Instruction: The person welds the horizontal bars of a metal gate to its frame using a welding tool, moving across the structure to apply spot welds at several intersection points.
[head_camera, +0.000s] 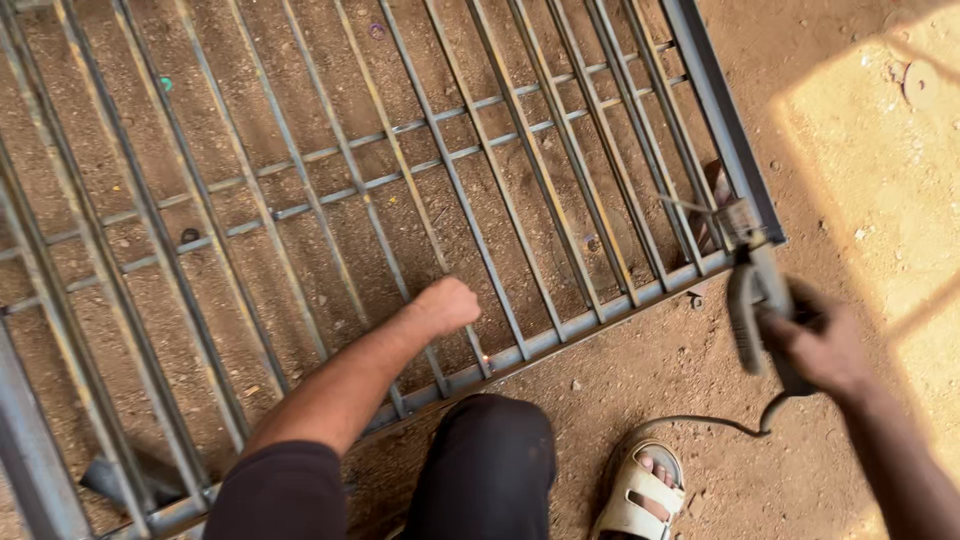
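Lying flat on the dirt ground, a grey metal grille fills the head view. The left hand, closed in a fist, rests on bars near its front edge. The right hand clamps a welding electrode holder just off its front right corner.

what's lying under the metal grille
Bare reddish dirt ground shows between the bars of the metal grille. What lies directly beneath each bar is covered.

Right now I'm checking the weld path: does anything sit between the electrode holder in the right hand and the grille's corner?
Nothing visible does. The right hand holds the electrode holder right at the grille's corner; only bare dirt lies beside it.
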